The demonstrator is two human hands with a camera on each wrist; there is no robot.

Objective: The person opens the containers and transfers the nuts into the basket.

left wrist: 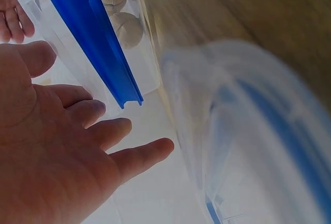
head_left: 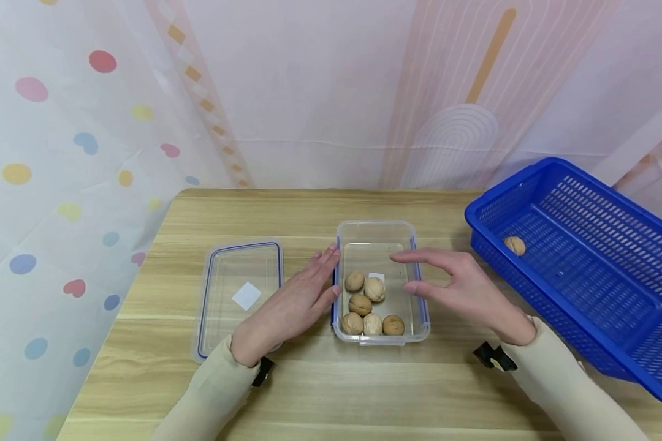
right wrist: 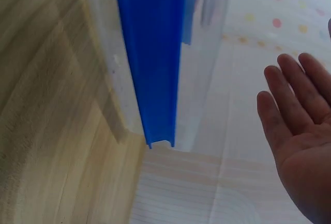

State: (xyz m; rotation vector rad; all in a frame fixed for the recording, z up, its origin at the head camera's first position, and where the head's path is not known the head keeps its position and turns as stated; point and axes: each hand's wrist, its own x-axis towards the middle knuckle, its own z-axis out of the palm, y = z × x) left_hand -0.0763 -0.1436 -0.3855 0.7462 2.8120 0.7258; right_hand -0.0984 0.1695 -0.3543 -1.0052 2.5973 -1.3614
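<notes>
A clear plastic box (head_left: 408, 233) with blue side latches stands on the table with several walnuts (head_left: 360, 304) inside, mostly toward its near left part. Along the box's left wall lies my left hand (head_left: 292, 300), fingers extended, their tips at the rim. My right hand (head_left: 463, 288) hovers over the right rim, thumb and forefinger apart with nothing between them. In the left wrist view a blue latch (left wrist: 95, 38) hangs down beside the left fingers. The right wrist view has another blue latch (right wrist: 155, 69), with the right hand (right wrist: 305, 115) off to its side.
Left of the box lies its clear lid (head_left: 215, 306) with a blue seal and a white label (head_left: 246, 296). A blue perforated basket (head_left: 563, 324) stands at the right, holding one walnut (head_left: 514, 246). A patterned cloth (head_left: 320, 92) hangs behind the wooden table (head_left: 364, 392).
</notes>
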